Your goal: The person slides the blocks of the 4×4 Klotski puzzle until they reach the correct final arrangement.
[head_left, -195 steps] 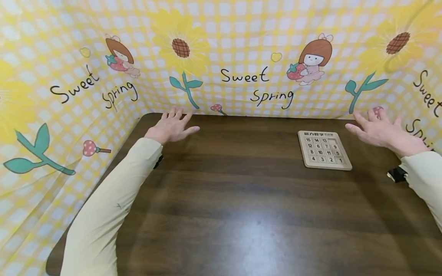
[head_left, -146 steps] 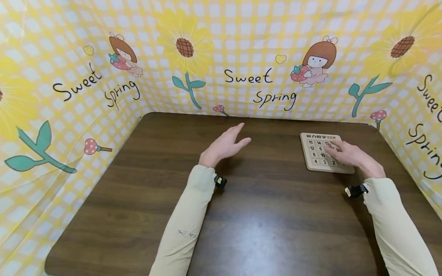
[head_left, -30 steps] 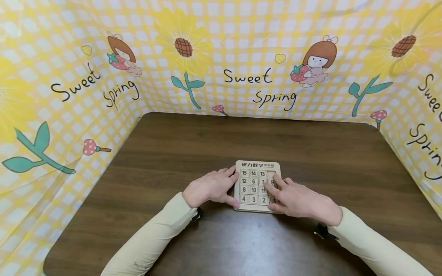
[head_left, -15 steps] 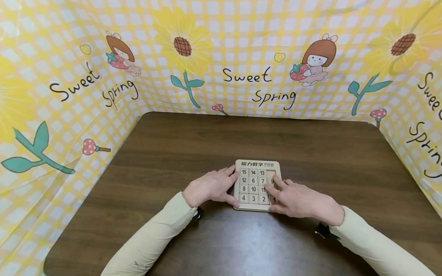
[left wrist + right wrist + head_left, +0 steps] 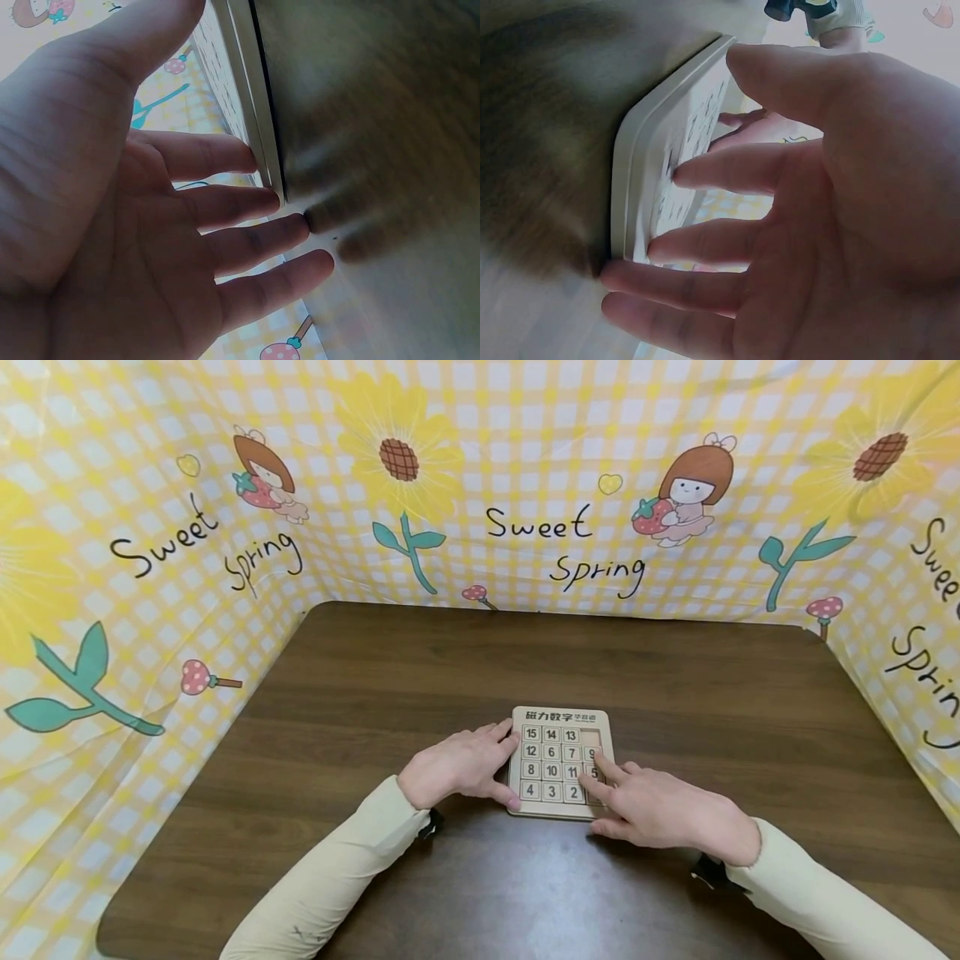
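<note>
Beige round-cornered board (image 5: 551,811), square numbered tiles (image 5: 551,752) | flat on brown wood-grain worktop (image 5: 420,677) | left hand (image 5: 461,764) touching 9 o'clock edge, grip wide | right hand (image 5: 648,802) touching tiles from 4 o'clock, grip wide

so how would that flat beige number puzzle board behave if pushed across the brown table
The board would likely slide without tipping, being low and broad. Straight-edged, it seems stiff. Its beige square numbered tiles might shift, since the top-right slot is vacant.

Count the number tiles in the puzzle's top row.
3. From the left: tile 15, tile 14, tile 13; the last slot is vacant. None is hidden.
</note>
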{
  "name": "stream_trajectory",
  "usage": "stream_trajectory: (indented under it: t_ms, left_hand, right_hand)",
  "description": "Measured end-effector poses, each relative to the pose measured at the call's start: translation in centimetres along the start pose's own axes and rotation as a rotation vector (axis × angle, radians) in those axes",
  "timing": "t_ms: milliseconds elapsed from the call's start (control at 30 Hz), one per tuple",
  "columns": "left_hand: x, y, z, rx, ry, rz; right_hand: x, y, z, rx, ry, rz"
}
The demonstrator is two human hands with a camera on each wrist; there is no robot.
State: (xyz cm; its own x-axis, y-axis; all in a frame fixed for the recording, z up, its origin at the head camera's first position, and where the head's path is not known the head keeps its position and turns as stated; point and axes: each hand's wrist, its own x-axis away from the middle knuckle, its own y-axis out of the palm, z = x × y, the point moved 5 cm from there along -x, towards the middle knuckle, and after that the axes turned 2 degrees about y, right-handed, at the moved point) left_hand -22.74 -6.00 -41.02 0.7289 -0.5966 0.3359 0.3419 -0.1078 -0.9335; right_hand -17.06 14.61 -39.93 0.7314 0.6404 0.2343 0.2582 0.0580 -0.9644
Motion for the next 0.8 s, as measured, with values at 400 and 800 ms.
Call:
stream_trajectory:
  t_ms: [400,800]
  left_hand:
    - [-0.2,0.1,0.0,0.000,-0.011,-0.006]
    - [-0.2,0.1,0.0,0.007,-0.017,-0.018]
  right_hand:
    - [-0.2,-0.9,1.6,0.014,0.029,0.042]
    - [-0.7,-0.6,2.3,0.006,0.049,0.057]
